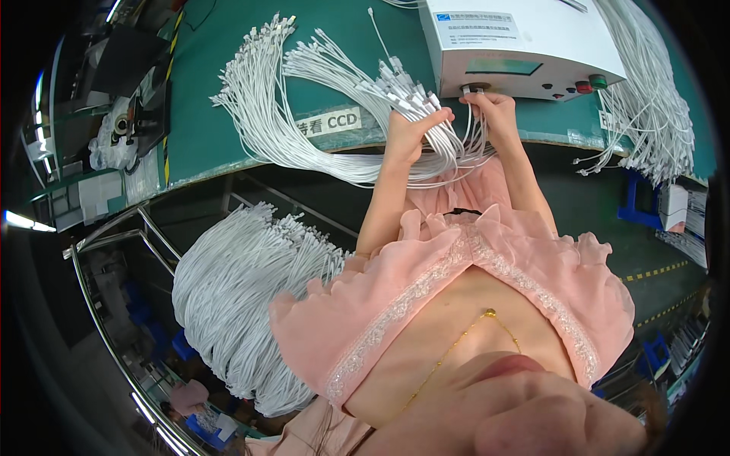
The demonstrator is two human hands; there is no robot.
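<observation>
My left hand (pixel 411 137) is closed round a bundle of white cables (pixel 395 87), their plugs fanning out above the fist. At the front of a white box-shaped tester (pixel 525 53), my right hand (pixel 494 114) pinches a white cable connector (pixel 473 91) at a port below the small screen. Whether the plug is fully seated cannot be made out. Cable lengths hang between both hands and loop over the table edge. Left of my left hand, another bundle of white cables (pixel 262 91) lies on the green table mat (pixel 205 144).
More white cables (pixel 654 99) drape over the table's right side. A large cable heap (pixel 236 304) hangs beside a metal rail (pixel 99 327) at lower left. Red and green buttons (pixel 589 83) sit on the tester's front. Another person (pixel 188 397) is far off at lower left.
</observation>
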